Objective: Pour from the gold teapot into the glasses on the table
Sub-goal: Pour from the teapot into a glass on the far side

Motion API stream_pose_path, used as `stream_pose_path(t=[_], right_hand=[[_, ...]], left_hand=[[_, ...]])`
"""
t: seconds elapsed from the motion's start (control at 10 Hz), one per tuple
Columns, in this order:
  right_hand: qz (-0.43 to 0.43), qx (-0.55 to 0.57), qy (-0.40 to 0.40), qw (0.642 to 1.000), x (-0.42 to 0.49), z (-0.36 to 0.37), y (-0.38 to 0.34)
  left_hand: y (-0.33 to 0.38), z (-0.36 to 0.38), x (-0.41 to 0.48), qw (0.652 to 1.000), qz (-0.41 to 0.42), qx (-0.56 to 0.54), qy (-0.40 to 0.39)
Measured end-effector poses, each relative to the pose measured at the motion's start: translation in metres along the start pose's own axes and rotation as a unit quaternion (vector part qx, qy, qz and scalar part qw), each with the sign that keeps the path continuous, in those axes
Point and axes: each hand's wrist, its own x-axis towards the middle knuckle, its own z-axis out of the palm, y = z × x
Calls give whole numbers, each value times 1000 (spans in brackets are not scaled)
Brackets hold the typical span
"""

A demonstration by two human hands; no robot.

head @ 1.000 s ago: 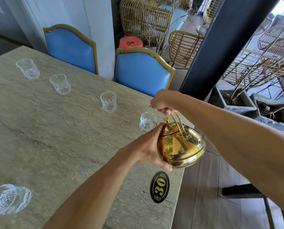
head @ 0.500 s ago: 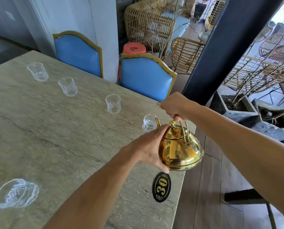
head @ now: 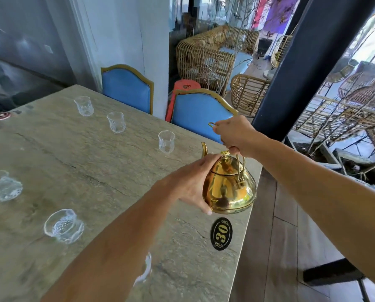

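The gold teapot stands nearly upright at the table's right edge, spout pointing away from me. My right hand grips its raised handle from above. My left hand cups the pot's left side, with fingertips by the lid knob. Three clear glasses stand in a row along the far side: one, another, and the nearest to the spout. Two more glasses sit near me on the left. Another glass is mostly hidden under my left forearm.
A black oval plaque reading 30 lies on the table just in front of the teapot. Two blue chairs stand behind the far edge. A dark pillar rises at right, above wooden floor beside the table.
The teapot has swung back from a forward tilt to nearly upright. The glass that stood by its spout is now hidden behind my left hand. More glasses show near me.
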Motion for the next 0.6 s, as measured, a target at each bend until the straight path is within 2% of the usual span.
stream_pose_path(t=[0.1,0.3,0.6], right_hand=[[-16,153,42,987,-8,4,-9],[-74,129,-5,989,-1,-9,-51],[-170,115,-65,977,76,-34,-87]], left_hand=[[1,-13,-20,1000,-3,7,16],[-4,-40,-32,997,-38,15,72],[-4,-77,11,981,-126,37,145]])
